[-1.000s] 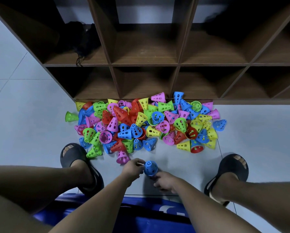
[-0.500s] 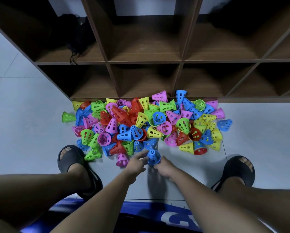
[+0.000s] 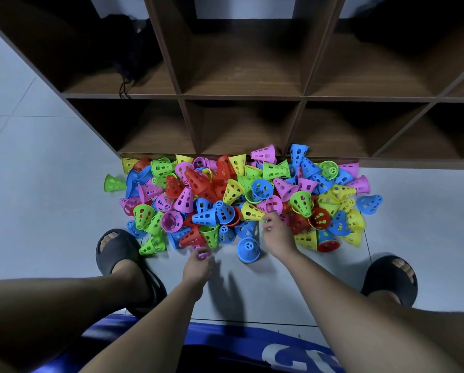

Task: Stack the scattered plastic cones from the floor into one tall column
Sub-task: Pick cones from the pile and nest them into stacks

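Your floor (image 3: 37, 211) is pale grey tile. The cone pile (image 3: 225, 189) sits on it, tight against the foot of the brown shelf unit (image 3: 241, 95). One blue cone (image 3: 248, 250) stands alone just in front, narrow end up. A green cone (image 3: 114, 183) lies on its side at the pile's left edge. Your left slipper (image 3: 118, 251) and right slipper (image 3: 389, 278) flank the front.

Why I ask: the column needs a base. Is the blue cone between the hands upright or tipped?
Upright: the blue cone stands wide rim down, top up.

Speaker A: Where is the only camera?

Speaker B: On the person's head, wide-angle, facing forward and steeply down at the floor (image 3: 37, 211).

Speaker A: How close?

Speaker B: Within arm's reach. The cone pile (image 3: 239, 195) fills mid-frame, and the shelf unit (image 3: 241, 96) bows across the top.
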Available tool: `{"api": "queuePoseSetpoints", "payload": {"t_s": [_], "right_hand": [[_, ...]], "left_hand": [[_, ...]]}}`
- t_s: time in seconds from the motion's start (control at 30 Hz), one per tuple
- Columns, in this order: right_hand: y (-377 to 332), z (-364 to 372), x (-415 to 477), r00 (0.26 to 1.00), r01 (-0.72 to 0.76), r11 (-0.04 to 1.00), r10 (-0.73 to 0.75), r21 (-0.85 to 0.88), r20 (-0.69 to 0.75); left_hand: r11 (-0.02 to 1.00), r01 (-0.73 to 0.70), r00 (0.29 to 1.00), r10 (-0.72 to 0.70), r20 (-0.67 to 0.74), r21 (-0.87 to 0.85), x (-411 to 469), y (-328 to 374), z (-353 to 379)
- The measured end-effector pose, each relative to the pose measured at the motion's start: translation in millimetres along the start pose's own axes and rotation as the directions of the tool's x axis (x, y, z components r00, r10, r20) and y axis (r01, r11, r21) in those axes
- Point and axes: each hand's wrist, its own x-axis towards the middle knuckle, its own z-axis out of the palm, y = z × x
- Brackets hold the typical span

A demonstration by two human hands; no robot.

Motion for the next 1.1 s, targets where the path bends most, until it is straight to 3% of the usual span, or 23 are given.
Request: {"api": "queuePoseSetpoints", "payload": {"t_s": [0.1, 0.3, 0.53, 0.77, 0.9, 0.97, 1.03, 1.1], "right_hand": [[-9.6, -5.3, 8.3, 0.990, 0.055, 0.998, -0.053, 0.012, -0.128], [1.7, -6.9, 14.8, 0.983, 0.130, 0.984, -0.144, -0.124, -0.110], [7.2, -8.4, 24.4, 0.990, 0.142, 0.969, -0.142, -0.200, 0.012], [-7.3, -22.0, 11.7, 0.930, 0.134, 0.979, -0.178, -0.154, -0.322], [-7.3, -31.4, 8.5, 0.916, 0.117, 0.993, -0.098, 0.025, -0.390], [-6.6, -34.4, 10.1, 0.932, 0.029, 0.964, 0.069, 0.263, -0.355], [-10.3, -37.2, 7.0, 0.954, -0.090, 0.757, 0.252, 0.647, -0.163], [-16.0, -42.2, -1.4, 0.962, -0.178, 0.536, 0.271, 0.825, 0.031]], "left_hand": [[1.000, -0.016, 0.998, 0.017, -0.052, 0.022, -0.2, 4.9, -3.5], [0.995, 0.012, 0.993, 0.000, -0.115, 0.099, 10.9, -2.3, -7.0], [0.972, -0.090, 0.966, 0.138, -0.217, 0.215, -11.5, 20.0, -11.5], [0.976, -0.207, 0.956, 0.215, -0.201, 0.060, -28.9, 51.8, 0.6], [0.970, -0.233, 0.965, 0.222, -0.142, -0.064, -36.1, 59.4, 15.5], [0.966, -0.216, 0.975, 0.204, -0.093, -0.145, -36.9, 60.5, 22.1], [0.965, -0.202, 0.979, 0.195, -0.055, -0.170, -36.2, 60.2, 28.5], [0.969, -0.201, 0.979, 0.200, -0.022, -0.146, -37.2, 59.9, 34.8]]}}
